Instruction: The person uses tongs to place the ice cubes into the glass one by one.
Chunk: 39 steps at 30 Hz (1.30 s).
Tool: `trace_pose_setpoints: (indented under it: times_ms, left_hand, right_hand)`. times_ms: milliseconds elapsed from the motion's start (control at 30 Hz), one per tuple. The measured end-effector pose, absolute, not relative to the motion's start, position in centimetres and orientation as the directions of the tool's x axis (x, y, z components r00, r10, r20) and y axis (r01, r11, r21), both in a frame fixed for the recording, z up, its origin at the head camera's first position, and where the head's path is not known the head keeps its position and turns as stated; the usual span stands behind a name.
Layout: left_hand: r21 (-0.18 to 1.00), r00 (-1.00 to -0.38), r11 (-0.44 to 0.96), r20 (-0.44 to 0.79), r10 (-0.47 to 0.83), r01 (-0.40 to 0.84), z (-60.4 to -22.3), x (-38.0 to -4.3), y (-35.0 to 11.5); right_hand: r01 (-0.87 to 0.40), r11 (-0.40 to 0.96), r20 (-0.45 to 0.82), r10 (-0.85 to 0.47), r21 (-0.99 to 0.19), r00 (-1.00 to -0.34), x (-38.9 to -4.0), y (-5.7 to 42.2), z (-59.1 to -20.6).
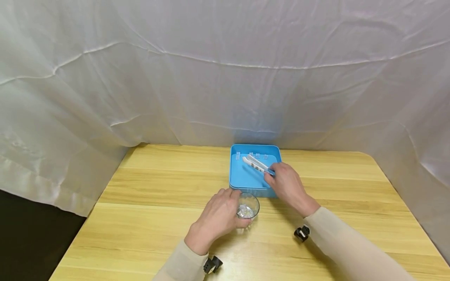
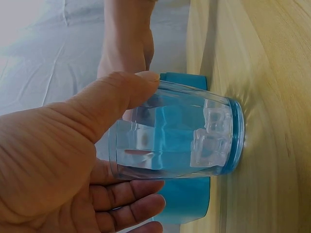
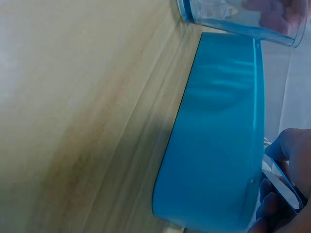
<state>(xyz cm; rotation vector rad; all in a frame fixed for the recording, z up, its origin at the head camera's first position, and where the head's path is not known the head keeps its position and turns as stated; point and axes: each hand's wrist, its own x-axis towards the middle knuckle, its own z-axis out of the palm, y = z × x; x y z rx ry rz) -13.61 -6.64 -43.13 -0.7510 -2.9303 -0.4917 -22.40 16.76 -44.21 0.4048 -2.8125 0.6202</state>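
Note:
My left hand [image 1: 218,214] holds a clear drinking glass [image 2: 177,167] standing upright on the table, with the thumb on one side and fingers on the other. Several clear cubes that look like ice [image 2: 210,147] lie in the bottom of the glass. Over the right side of a blue rectangular box [image 1: 254,191], my right hand [image 1: 287,186] grips a pair of white-and-blue tongs [image 1: 258,165]. The tong tips point into the box, toward its far left. Several more clear cubes [image 1: 258,155] sit along the box's far side. Whether the tongs touch a cube cannot be made out.
The wooden table [image 1: 147,218] carries the box near its back edge, with the glass just in front of the box. A pale curtain [image 1: 197,86] hangs behind the table and at both sides. Each sleeve has a small black device [image 1: 301,233] at the wrist.

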Motion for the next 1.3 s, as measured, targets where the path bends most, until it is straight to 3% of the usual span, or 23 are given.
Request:
trace_pose_setpoints:
  times_ms: [1300]
  left_hand:
    - [0.275, -0.872, 0.828, 0.169, 0.459, 0.489, -43.0, -13.6, -6.4]
  right_hand:
    - [-0.183, 0.916, 0.130, -0.145, -0.357, -0.981, -25.4, 12.7, -44.8]
